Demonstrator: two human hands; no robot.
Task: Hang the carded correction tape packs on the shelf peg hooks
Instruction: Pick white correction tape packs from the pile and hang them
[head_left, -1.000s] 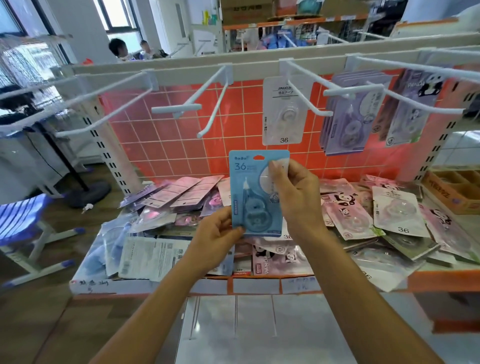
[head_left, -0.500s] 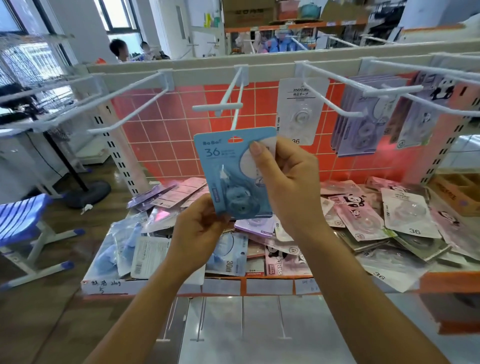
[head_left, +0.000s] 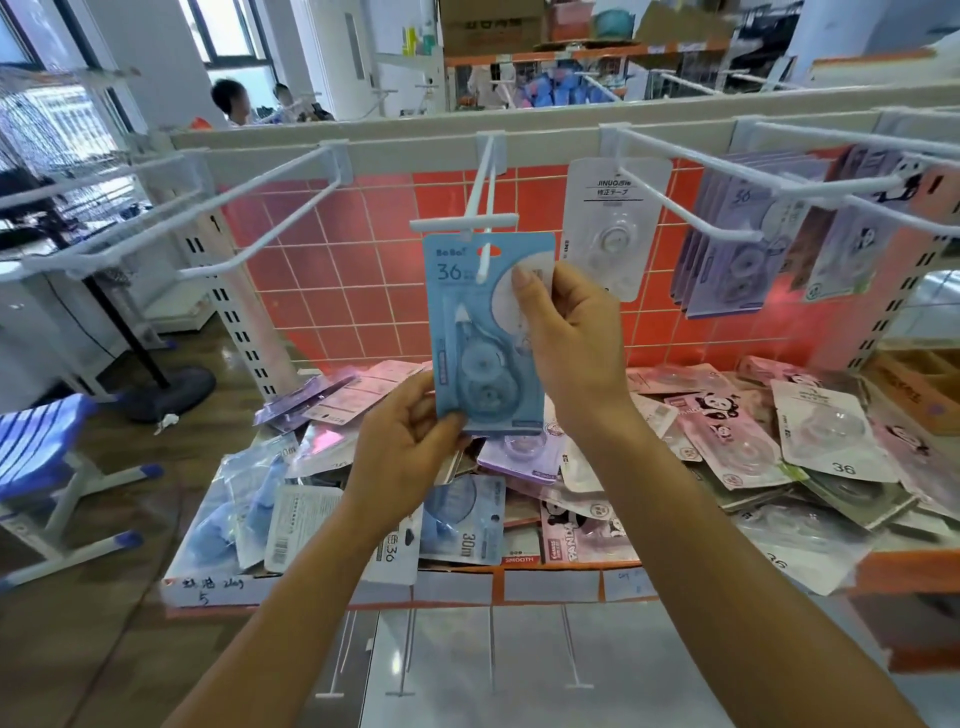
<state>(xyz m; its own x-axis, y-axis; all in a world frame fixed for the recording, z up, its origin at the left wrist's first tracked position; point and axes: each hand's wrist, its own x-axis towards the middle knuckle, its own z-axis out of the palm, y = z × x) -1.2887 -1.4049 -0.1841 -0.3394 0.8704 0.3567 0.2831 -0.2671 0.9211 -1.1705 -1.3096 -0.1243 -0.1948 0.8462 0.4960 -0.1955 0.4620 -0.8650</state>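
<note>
Orange tiled back panel (head_left: 337, 260) behind, blue pack (head_left: 467, 332) upright (hang hole up) at the tip of the middle peg hook (head_left: 485, 208), left hand (head_left: 405, 447) pinching its bottom corner, right hand (head_left: 566, 338) gripping its side, loose packs (head_left: 727, 441) piled below.

L hand (head_left: 410, 441) pinching pack (head_left: 465, 322) bottom, R hand (head_left: 566, 338) gripping its side

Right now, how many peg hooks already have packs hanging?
3, all right of centre: white pack, then purple stack, then panda packs at the frame edge, where more may be hidden. The held blue pack isn't counted.
</note>
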